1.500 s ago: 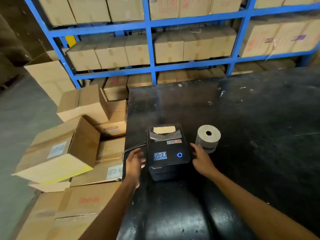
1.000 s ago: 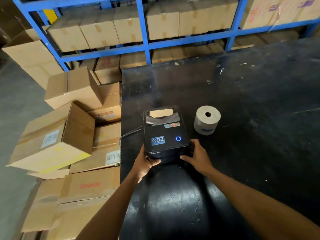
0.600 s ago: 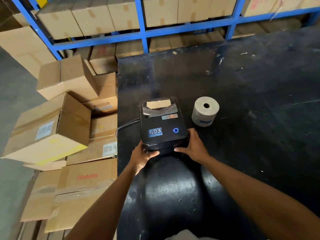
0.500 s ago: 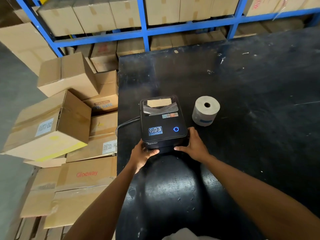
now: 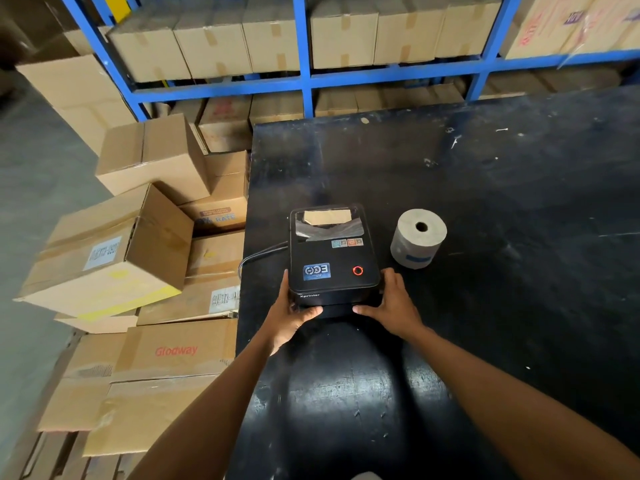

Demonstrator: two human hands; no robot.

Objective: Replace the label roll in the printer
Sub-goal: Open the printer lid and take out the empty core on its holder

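Note:
A black label printer (image 5: 332, 251) sits near the left edge of the black table (image 5: 485, 188). Its lid is closed, and a pale roll shows through the clear window at the back. Its round light glows red. My left hand (image 5: 291, 315) grips the printer's front left corner, thumb along the front. My right hand (image 5: 393, 306) grips the front right corner. A fresh label roll (image 5: 417, 242) stands on end on the table, just right of the printer, apart from both hands.
A black cable (image 5: 258, 254) leaves the printer's left side over the table edge. Cardboard boxes (image 5: 114, 251) are stacked on the floor to the left. Blue shelving (image 5: 304, 77) loaded with boxes stands behind the table.
Both hands slid from the printer's sides to its front corners and stayed there. The printer's round light turned from blue to red.

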